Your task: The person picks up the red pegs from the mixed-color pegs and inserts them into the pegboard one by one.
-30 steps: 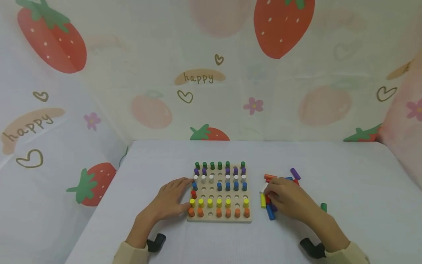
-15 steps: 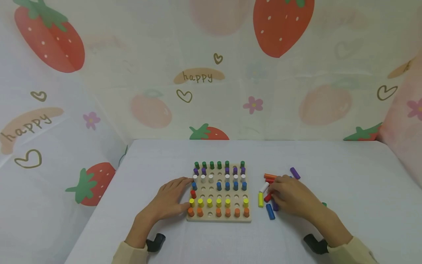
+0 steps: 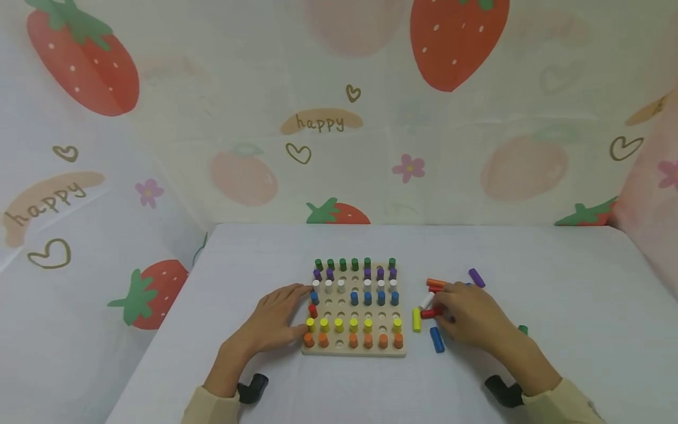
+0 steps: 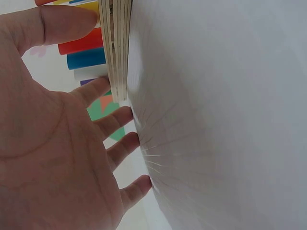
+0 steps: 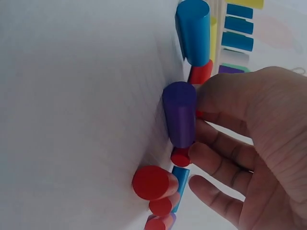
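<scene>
In the head view a wooden pegboard (image 3: 354, 351) holds rows of coloured pegs; its red row has a single peg (image 3: 313, 311) at the left end. My left hand (image 3: 274, 318) rests at the board's left side, thumb along the edge and fingers spread, some tips down on the table. To the right of the board, my right hand (image 3: 471, 315) reaches into the loose pegs. Its thumb and fingers pinch one end of a red peg (image 3: 431, 314), mostly covered by the thumb in the right wrist view. Close beside the thumb lies a purple peg (image 5: 180, 115).
Around the right hand lie a yellow peg (image 3: 416, 320), a blue peg (image 3: 436, 340), a white peg (image 3: 426, 300) and an orange peg (image 3: 436, 282). Another purple peg (image 3: 477, 277) is farther back. A green peg (image 3: 523, 330) shows past the right wrist.
The red peg at the right fingertips has turned from slanted to nearly level. The yellow peg has shifted left, and the nearby purple peg is now hidden in the head view. The left hand stays put.
</scene>
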### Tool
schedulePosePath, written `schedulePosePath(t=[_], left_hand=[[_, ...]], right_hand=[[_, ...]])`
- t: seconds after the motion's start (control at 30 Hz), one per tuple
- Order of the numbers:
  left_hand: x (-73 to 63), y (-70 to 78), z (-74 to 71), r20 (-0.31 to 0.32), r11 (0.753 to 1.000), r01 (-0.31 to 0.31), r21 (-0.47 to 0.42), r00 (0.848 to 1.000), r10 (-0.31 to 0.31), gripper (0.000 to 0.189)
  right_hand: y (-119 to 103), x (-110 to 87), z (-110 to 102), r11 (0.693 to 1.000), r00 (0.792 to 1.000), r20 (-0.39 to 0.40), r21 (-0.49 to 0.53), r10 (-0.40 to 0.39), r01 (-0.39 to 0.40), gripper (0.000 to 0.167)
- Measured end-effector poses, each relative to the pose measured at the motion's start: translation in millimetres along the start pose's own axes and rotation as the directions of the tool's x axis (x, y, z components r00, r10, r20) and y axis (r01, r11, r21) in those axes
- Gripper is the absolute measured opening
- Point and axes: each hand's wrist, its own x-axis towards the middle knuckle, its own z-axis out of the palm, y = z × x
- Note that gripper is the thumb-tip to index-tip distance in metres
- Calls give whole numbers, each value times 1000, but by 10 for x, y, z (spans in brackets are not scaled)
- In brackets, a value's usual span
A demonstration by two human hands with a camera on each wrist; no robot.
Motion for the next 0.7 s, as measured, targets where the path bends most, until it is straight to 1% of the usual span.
schedulePosePath(t=[0.1,0.23,0.37,0.57,0.7], left_hand=[[2,7,1,-3,1000,-4,1,1000,4,75],[-6,6,-4,-3,1000,-3,2,1000,3,76],[-3,2,-6,-3,1000,-2,1,1000,2,76],[2,10,-14,-1,1000,-5,-4,1000,5,76],[-14,-3,-17,0,1000,-1,0,1000,1,76]], right_hand=[[11,-9,-16,1000,1000,3,-14,-1,1,13],[-2,-16,-56,1000,1000,22,0,14,-14,12],[-23,-26,-97,1000,999,24,4,30,-30,13],[-33,-36,-140,1000,1000,-10,2,14,-14,15],[-58,-39,-150,1000,999,-35,27,-12,13,15]])
